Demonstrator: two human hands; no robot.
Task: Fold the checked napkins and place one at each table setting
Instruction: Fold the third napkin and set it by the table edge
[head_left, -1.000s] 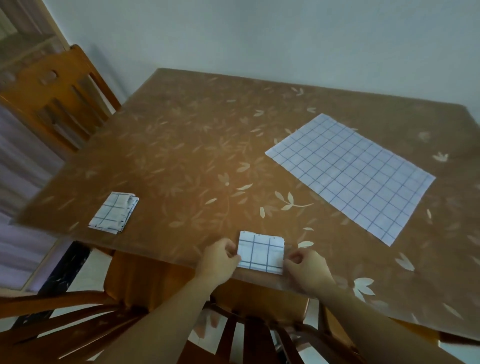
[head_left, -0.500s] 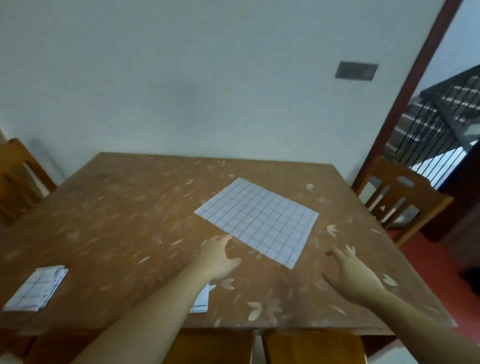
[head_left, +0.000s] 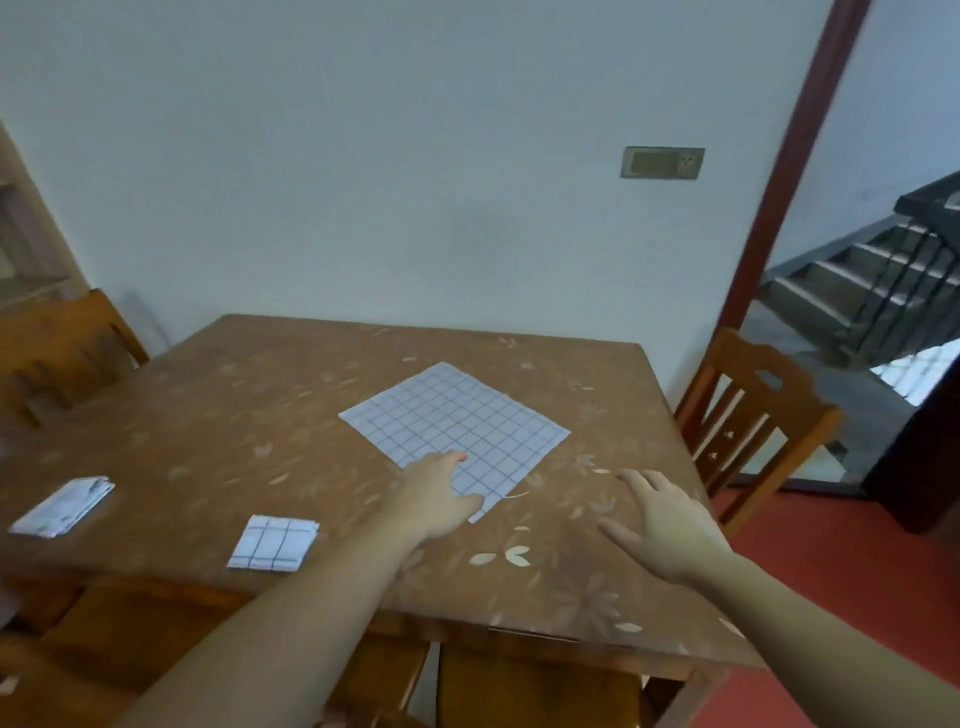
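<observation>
While two folded napkins (head_left: 274, 543) lie placed at nine o'clock, the flat napkin (head_left: 457, 423) is reached for by empty, open-fingered left hand (head_left: 434, 499) and right hand (head_left: 670, 525); its near corner must next be gripped.

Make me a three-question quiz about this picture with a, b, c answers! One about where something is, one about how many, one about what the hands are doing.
1. Where is the flat napkin?
a) mid-table b) on a chair c) on the floor
2. How many folded napkins lie on the table?
a) one b) two c) four
3. The right hand is:
a) gripping a napkin b) a fist c) open, fingers spread

Answers: 1a, it lies spread mid-table; 2b, a left folded napkin and a near folded napkin; 3c, spread fingers hold nothing.
</observation>
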